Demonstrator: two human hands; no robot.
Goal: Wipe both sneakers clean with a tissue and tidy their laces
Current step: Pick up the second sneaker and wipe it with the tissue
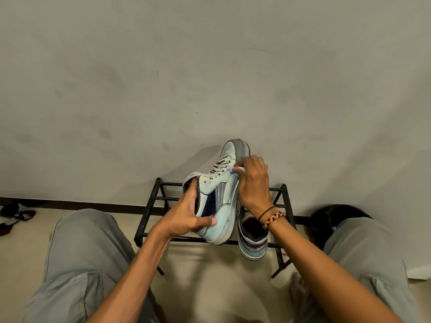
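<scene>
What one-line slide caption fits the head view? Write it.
Left hand holds a sneaker upright while right hand wipes it with tissue.

A: Left hand (186, 215) has its fingers buried inside the raised sneaker's (221, 190) collar, out of sight.

B: And the tissue (238, 170), only a white scrap peeks from under the right hand (253, 183). Most of it is covered.

A: Second sneaker (253, 238) on the rack (163, 199), its front half hidden behind the wrist and the raised one.

B: Dark round thing far right (335, 212), cut off by the knee, can't tell what it is.

A: Far left, dark bits on the floor (16, 216), clipped by the edge, too small to name.
</scene>
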